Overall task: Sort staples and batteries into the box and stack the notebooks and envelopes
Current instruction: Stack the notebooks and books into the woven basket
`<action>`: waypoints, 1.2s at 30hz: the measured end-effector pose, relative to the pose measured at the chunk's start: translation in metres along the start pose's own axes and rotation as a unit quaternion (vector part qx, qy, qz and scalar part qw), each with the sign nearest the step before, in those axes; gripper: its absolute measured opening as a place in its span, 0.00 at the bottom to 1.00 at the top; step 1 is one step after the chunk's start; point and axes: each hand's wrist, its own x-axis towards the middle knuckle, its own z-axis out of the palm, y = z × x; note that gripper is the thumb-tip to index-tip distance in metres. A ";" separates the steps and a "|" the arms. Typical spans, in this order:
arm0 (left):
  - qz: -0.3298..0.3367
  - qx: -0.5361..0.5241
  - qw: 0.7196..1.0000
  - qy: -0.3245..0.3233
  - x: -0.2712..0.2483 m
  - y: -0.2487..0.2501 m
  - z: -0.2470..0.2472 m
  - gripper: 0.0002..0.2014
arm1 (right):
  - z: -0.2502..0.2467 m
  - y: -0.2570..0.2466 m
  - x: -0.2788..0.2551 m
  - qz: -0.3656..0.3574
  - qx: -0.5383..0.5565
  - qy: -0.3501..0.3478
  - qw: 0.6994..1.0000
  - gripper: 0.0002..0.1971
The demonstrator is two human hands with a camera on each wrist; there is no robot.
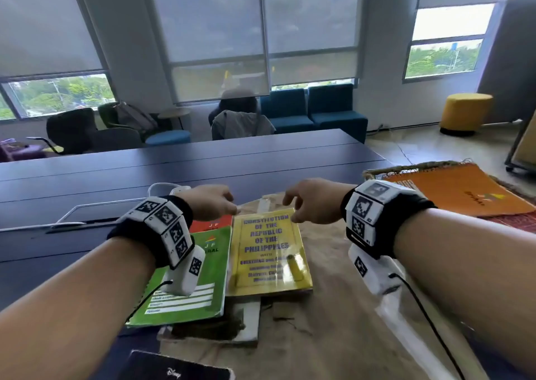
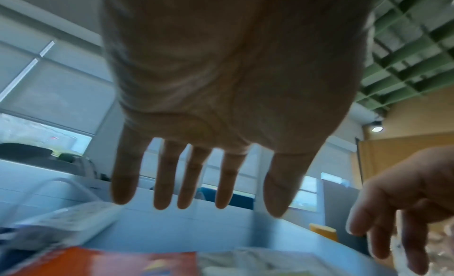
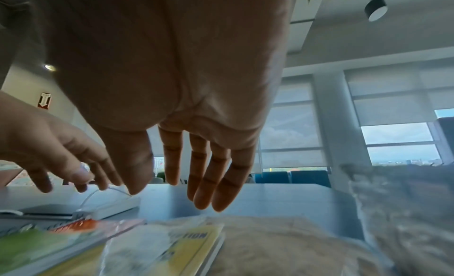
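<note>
Starting at 9 o'clock, we've got a dark table (image 1: 203, 159) with a white power strip (image 1: 179, 189) peeking out behind our left hand (image 1: 210, 202), mostly hidden. That hand floats above the top edge of the books, fingers straight and spread in the left wrist view, holding nothing. Under its wrist lies a green notebook (image 1: 203, 263), with a red notebook (image 1: 213, 223) poking out at its 12 o'clock, mostly covered. Dead centre sits a yellow book (image 1: 268, 252), and a yellow battery (image 1: 295, 269) lies on its cover toward 4 o'clock. Something dark sticks out from under the books at 6 o'clock, can't tell what. Our right hand (image 1: 314, 201) hangs over the book's top right corner, fingers loose and empty; whether the tips touch the cover we can't say. All this sits on a tan cloth (image 1: 333, 307). Out at 2 o'clock an orange notebook (image 1: 458, 191) lies in a woven tray (image 1: 406, 168), cut off by our right wrist
</note>
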 end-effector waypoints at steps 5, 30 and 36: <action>-0.097 0.071 0.987 -0.110 -0.009 -0.046 0.014 0.41 | 0.030 -0.012 0.023 0.003 0.010 -0.039 0.999 0.36; -0.128 0.220 0.945 -0.207 -0.003 -0.059 0.040 0.62 | 0.052 -0.008 0.089 0.033 -0.106 -0.164 0.980 0.65; -0.135 0.216 0.944 -0.209 -0.002 -0.058 0.045 0.62 | 0.043 -0.011 0.089 0.035 -0.116 -0.147 0.982 0.55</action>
